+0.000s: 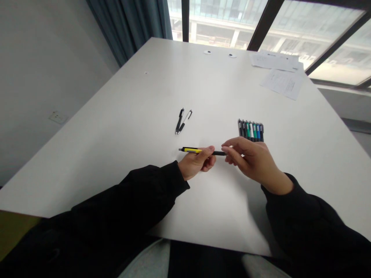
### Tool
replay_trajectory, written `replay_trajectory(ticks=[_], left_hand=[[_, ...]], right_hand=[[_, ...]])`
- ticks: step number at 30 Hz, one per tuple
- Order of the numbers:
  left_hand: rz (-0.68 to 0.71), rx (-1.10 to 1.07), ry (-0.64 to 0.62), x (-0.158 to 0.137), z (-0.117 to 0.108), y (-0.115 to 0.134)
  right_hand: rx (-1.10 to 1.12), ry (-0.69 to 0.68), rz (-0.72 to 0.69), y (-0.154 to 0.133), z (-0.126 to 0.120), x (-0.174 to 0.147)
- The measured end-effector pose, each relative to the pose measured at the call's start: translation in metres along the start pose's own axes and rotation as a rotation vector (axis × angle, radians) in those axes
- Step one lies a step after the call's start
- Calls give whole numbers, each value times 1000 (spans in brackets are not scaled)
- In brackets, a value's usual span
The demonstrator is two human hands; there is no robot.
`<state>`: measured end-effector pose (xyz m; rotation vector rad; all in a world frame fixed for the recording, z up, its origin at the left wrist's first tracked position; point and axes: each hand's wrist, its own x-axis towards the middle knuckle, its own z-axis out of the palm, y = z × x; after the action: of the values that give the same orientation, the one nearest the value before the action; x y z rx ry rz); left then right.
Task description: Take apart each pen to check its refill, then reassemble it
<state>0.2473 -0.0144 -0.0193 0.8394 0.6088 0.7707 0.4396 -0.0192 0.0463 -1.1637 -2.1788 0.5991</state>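
My left hand [199,159] is closed around a yellow and black pen [193,150], held level above the white table [116,127]. The pen's black clip end points left and its dark grip end points right. At that right end, the thumb and fingers of my right hand [247,156] close on the tip, partly covering it. Just beyond my right hand lies a row of several pens [251,130] side by side, in black, green, white and blue; its near end is hidden by the hand. Further left, a black pen [179,120] and a white pen [184,121] lie with their near ends together.
Printed papers [281,81] lie at the table's far right corner. Two small white oval pieces with dark spots [232,56] sit near the far edge. Behind the table are windows [223,19] and a blue curtain [136,23]; a wall with a socket [58,117] stands left.
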Motion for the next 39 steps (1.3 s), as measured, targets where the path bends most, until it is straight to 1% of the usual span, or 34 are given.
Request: replay_trajectory(ticks=[2,5,8,11,13,16,19,22,24,27,29,31,33,35,38,39], left_hand=[[6,7,18,1,0,-1],[14,-44,34,2,-1,-1],[17,-57,32,3,0,1],[19,-23,25,2,1,2],[22,-17,35,1,1,1],[17,-36,48,1,0,1],[9,-6,30,1,-1,1],[20,9,30,1,0,1],[29,0,28,1,0,1],[33,25,34,1,0,0],[43,69,59,1,0,-1],[69,118,80,0,0,0],[106,181,82,-2,0,2],[145,270,73,-4,-1,4],[188,394,53,-7,-2,8],[190,416,46,-7,-3,8]], right_hand=[[60,-21,19,2,1,-1],[121,-38,-9,4,1,-3],[60,-13,-14,4,0,-2],[-26,-25,-10,3,-1,-1],[-30,-37,-21,3,-1,0],[-16,-4,-48,3,0,0],[-76,4,-47,2,1,1],[-80,-33,-25,0,0,1],[-68,-50,-39,0,-1,2],[-130,-75,-70,-1,0,2],[-172,-89,-58,-1,2,2],[-162,-98,-15,-1,6,2],[-76,-105,64,0,10,2],[109,-130,201,1,14,2],[466,-247,461,2,17,2],[538,-286,521,2,17,3]])
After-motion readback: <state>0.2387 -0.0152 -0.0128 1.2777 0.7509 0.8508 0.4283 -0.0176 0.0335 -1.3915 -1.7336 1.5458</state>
